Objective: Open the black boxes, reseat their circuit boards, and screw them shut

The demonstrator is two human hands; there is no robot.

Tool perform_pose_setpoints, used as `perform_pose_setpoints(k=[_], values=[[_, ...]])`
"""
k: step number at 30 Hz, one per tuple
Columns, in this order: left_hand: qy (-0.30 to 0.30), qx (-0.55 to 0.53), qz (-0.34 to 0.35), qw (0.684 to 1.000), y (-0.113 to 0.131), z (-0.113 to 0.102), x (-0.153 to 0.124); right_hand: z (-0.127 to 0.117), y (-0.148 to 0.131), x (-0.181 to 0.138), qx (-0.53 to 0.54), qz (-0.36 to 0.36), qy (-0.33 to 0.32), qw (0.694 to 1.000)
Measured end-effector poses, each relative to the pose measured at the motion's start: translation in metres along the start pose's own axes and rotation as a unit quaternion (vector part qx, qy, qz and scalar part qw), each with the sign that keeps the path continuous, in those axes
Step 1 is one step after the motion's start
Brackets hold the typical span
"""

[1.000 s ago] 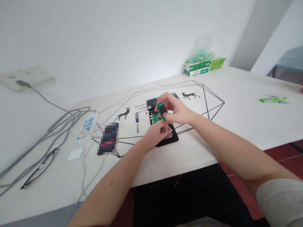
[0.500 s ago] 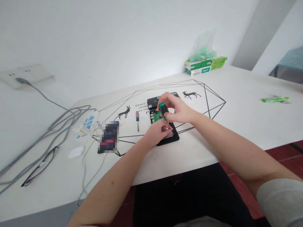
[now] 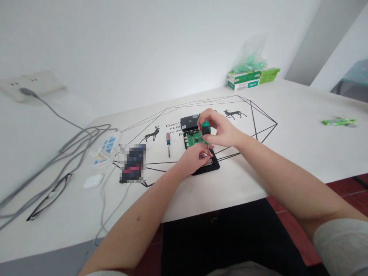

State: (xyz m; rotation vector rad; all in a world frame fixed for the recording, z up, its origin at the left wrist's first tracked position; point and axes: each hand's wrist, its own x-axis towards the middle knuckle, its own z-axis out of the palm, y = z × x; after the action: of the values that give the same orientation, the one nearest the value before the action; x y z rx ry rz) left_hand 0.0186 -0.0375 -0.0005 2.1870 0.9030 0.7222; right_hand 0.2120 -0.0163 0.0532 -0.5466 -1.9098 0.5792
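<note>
My right hand [image 3: 220,128] grips the green and black handle of a screwdriver [image 3: 206,128], its thin shaft pointing down. The fingers of my left hand [image 3: 194,159] pinch together beside the shaft's lower end; what is between them is too small to make out. Beneath both hands lies an opened black device case [image 3: 216,165], flat on the table. A green circuit board [image 3: 193,138] shows in its far part, partly covered by my hands. Directly behind it rests a black cover [image 3: 189,121] with white labels.
Left of the case lies a second screwdriver [image 3: 168,145], with tiny bits near it. A pixelated phone-like item [image 3: 132,164], white earbud case [image 3: 94,181], glasses [image 3: 50,197], power strip [image 3: 107,149] and cables are further left. Green boxes [image 3: 244,78] stand at the back; a green packet [image 3: 339,122] is right.
The screwdriver has swung from a tilt to nearly upright, its handle moving slightly right with my right hand. My left hand stays by its tip. The whole view has shifted a little.
</note>
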Motion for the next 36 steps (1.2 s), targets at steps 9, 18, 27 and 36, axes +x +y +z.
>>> perform_pose_setpoints(k=[9, 18, 27, 36], values=[[0.000, 0.013, -0.004, 1.000, -0.002, 0.000, 0.000, 0.001, -0.006, -0.001, -0.022, -0.019, -0.012, 0.999], [-0.002, 0.024, -0.013, 1.000, -0.007, 0.003, -0.002, 0.011, -0.004, -0.007, -0.082, -0.065, 0.038, 0.994], [0.005, 0.024, 0.039, 0.999, 0.000, 0.001, -0.003, 0.019, 0.002, -0.013, -0.057, -0.098, 0.083, 0.990], [0.087, 0.254, -0.008, 0.963, -0.032, -0.039, -0.016, 0.030, 0.015, -0.014, 0.085, -0.027, 0.205, 0.975]])
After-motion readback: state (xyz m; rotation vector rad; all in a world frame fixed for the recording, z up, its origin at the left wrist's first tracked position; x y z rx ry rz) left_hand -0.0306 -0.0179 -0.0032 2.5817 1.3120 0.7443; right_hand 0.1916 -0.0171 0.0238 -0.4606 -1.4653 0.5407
